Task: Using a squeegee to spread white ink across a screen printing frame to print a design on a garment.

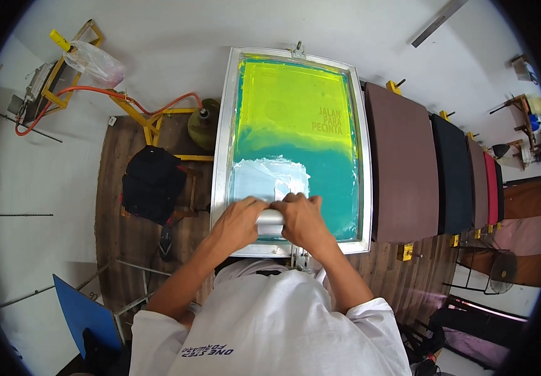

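Observation:
My left hand and my right hand are both closed round a pale squeegee, close together at the near end of a screen-printing frame. The frame has a silvery metal rim and a mesh coloured yellow-green at the far part and teal nearer me. Lettering shows through the mesh at its far right. Beyond the squeegee, a patch of white ink with a ragged far edge covers the near left of the mesh. The squeegee's blade is partly hidden by my hands.
To the right stands a row of boards, a brown board nearest, then a black board. At the left are a gas cylinder with an orange hose, dark cloth on a stool and a blue panel. Clamps hold the frame.

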